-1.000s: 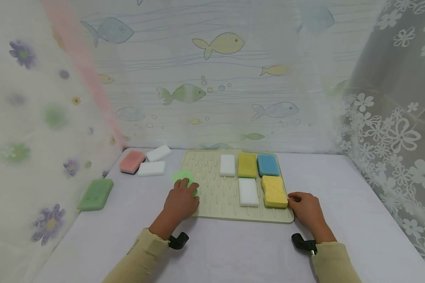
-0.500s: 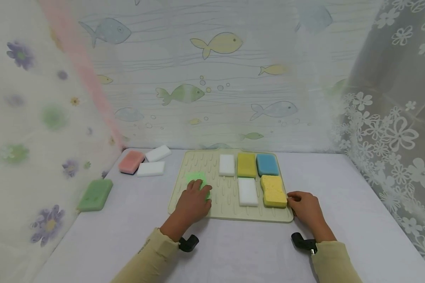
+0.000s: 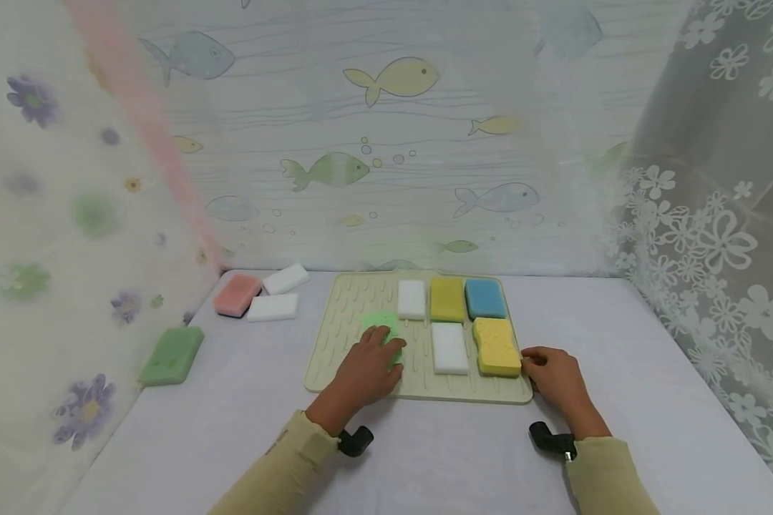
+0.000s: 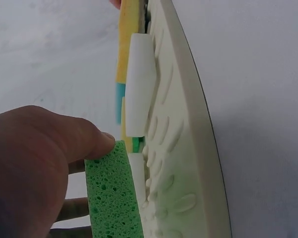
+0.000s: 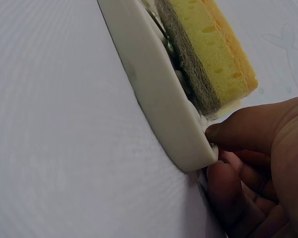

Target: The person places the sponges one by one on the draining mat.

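A light green sponge (image 3: 381, 319) is held by my left hand (image 3: 368, 365) over the left-middle part of a cream ribbed mat (image 3: 335, 336). In the left wrist view, the thumb lies along one edge of the porous sponge (image 4: 114, 193), and the other fingers are partly hidden behind it. My right hand (image 3: 556, 379) pinches the mat's right edge, thumb on top and fingers lower down. Beside that thumb sits a yellow wavy-sided sponge (image 5: 208, 49) with a dark scouring layer beneath. Two white sponges (image 3: 449, 348), a mustard sponge (image 3: 447, 300) and a blue sponge (image 3: 486, 298) also lie on the mat.
Left of the mat, on the white tablecloth (image 3: 245, 372), are a pink sponge (image 3: 237, 295) with a dark underside, two white blocks (image 3: 273, 307) and a green sponge (image 3: 172, 355). A fish-patterned curtain (image 3: 373, 143) hangs behind the table.
My left hand has carried the light green sponge rightward, from the mat's left edge to beside the white sponges. The right hand has stayed at the mat's right edge.
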Demonstrator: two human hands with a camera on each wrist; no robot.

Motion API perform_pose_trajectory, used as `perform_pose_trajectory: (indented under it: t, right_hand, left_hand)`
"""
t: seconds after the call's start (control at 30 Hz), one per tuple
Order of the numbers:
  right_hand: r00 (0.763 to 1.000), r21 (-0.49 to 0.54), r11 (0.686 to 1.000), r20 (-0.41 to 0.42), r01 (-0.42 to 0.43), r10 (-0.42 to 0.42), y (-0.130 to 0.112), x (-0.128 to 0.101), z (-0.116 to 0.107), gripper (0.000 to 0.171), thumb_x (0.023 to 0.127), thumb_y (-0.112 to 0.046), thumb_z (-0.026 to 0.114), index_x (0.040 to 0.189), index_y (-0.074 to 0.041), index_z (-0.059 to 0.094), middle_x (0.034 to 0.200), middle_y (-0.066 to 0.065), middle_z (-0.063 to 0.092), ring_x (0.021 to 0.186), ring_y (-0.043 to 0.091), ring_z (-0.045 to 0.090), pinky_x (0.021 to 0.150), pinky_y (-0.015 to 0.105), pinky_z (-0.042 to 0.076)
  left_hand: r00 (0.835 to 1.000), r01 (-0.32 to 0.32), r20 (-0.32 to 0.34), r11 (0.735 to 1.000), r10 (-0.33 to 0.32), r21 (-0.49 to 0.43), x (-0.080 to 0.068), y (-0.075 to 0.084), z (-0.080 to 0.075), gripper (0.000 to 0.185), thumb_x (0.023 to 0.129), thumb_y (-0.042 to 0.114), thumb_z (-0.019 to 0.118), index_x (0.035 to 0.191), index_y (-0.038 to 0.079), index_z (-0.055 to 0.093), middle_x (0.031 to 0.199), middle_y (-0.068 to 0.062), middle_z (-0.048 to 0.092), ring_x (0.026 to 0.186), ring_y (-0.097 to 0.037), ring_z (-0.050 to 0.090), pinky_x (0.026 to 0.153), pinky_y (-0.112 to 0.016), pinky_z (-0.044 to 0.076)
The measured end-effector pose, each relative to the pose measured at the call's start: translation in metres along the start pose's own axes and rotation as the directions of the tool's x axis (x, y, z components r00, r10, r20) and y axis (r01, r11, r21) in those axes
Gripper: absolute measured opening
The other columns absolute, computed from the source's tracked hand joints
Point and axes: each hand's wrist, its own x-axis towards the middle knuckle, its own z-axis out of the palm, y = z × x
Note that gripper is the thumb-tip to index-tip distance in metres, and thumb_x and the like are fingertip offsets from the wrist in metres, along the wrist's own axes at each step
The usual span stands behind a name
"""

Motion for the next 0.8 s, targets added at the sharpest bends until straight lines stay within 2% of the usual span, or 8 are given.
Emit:
perform_pose_trajectory:
  t: [0.33, 0.8]
  right_hand:
    - [1.0, 0.002, 1.0, 0.008, -0.018, 0.018, -0.001, 0.001, 0.0, 0.041, 0.094, -0.027, 0.055, 0.125, -0.002, 0.063, 0.11, 0.016, 0.067, 0.094, 0.025, 0.06, 0.07, 0.033, 0.049]
    - [1.0, -0.003, 1.0, -0.009, 0.01, -0.01, 0.001, 0.001, 0.001, 0.039, 0.094, -0.027, 0.056, 0.123, -0.001, 0.064, 0.108, 0.016, 0.069, 0.095, 0.025, 0.062, 0.073, 0.036, 0.051]
  left_hand:
    - [0.996, -0.075, 0.039, 0.997, 0.075, 0.011, 0.009, 0.007, 0.006, 0.036, 0.093, 0.029, 0.063, 0.127, 0.019, 0.06, 0.137, -0.013, 0.05, 0.13, -0.032, 0.045, 0.09, -0.048, 0.051]
    - [0.987, -0.104, 0.123, 0.994, 0.106, -0.02, 0.019, 0.013, 0.016, 0.036, 0.094, 0.032, 0.062, 0.128, 0.021, 0.06, 0.139, -0.011, 0.049, 0.133, -0.028, 0.043, 0.096, -0.044, 0.048]
